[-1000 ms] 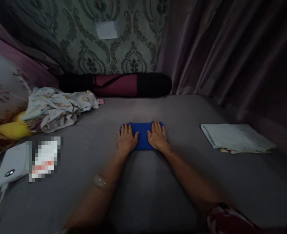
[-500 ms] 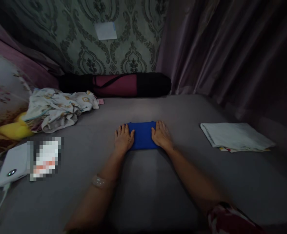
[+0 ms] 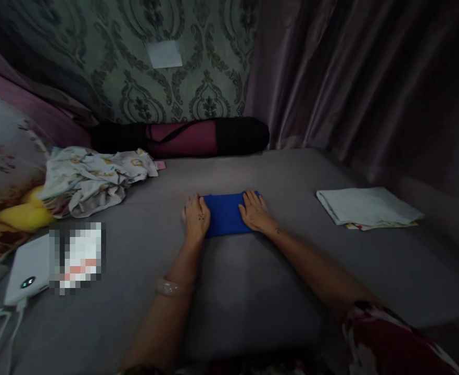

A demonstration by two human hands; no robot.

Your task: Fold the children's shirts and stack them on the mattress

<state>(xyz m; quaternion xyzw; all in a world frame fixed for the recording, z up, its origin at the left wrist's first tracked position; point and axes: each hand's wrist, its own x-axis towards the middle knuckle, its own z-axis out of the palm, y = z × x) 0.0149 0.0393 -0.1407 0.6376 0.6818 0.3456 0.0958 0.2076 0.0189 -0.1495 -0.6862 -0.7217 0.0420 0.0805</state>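
One blue cloth (image 3: 225, 214) lies under the right hand (image 3: 256, 214), fingers a bit spread, and against the left hand (image 3: 196, 217), fingers close together; soft, even pressing should keep it flat.

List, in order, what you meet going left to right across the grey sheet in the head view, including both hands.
White device with a cable, crumpled patterned cloth, left hand, folded blue cloth, right hand, folded pale cloth.
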